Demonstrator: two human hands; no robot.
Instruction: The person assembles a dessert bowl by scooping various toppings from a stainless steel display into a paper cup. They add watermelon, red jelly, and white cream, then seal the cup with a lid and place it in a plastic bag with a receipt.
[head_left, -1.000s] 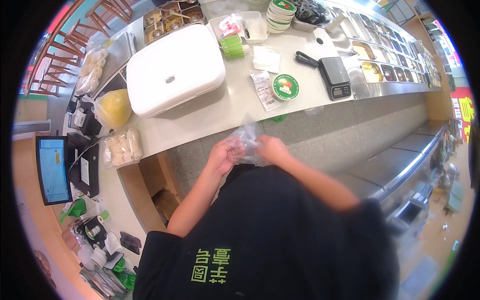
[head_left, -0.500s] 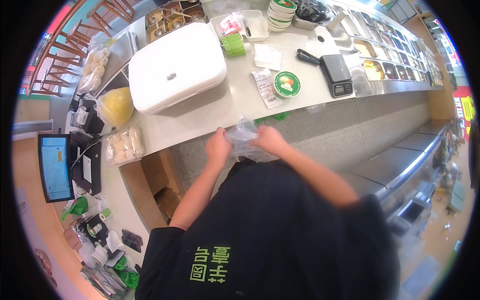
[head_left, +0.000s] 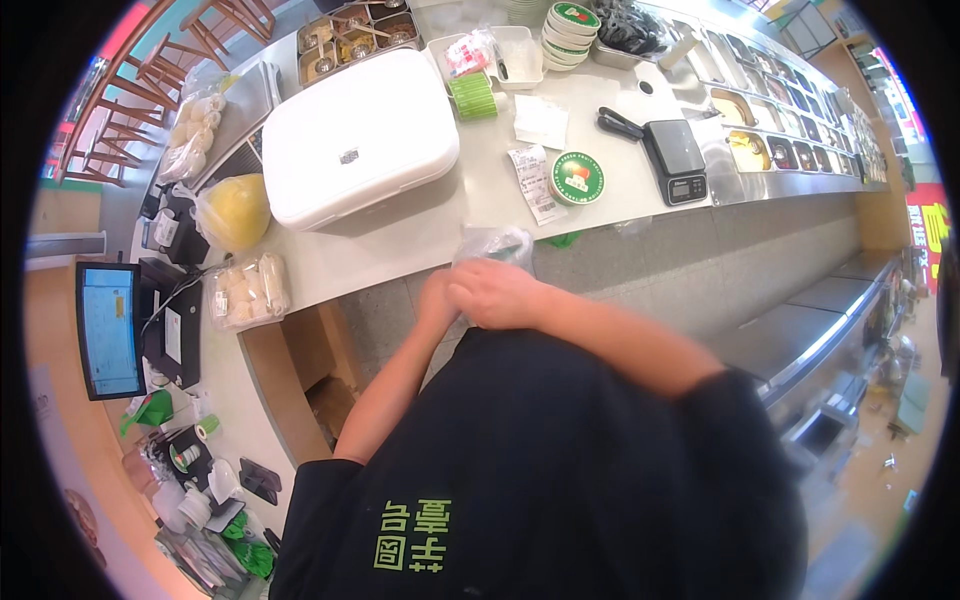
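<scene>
A thin clear plastic bag (head_left: 497, 243) is gathered in my hands, its loose part spreading past them by the counter's front edge. My right hand (head_left: 497, 293) is closed on the bag and lies partly over the left. Beside it, my left hand (head_left: 436, 300) is also closed at the bag; its fingertips are hidden behind the right. Just beyond the bag, a round green-lidded tub (head_left: 577, 178) sits on the counter against a printed paper slip (head_left: 537, 185).
A large white lidded box (head_left: 360, 140) takes up the left of the counter (head_left: 480, 190). To the right are a kitchen scale (head_left: 675, 150) and black tongs (head_left: 620, 124). Stacked tubs (head_left: 566, 40) stand at the back, and packaged pale balls (head_left: 250, 290) at the near left.
My hands have come together, the right moving left over the left hand. The bag, stretched between them before, now bunches in the hands with its body beyond them.
</scene>
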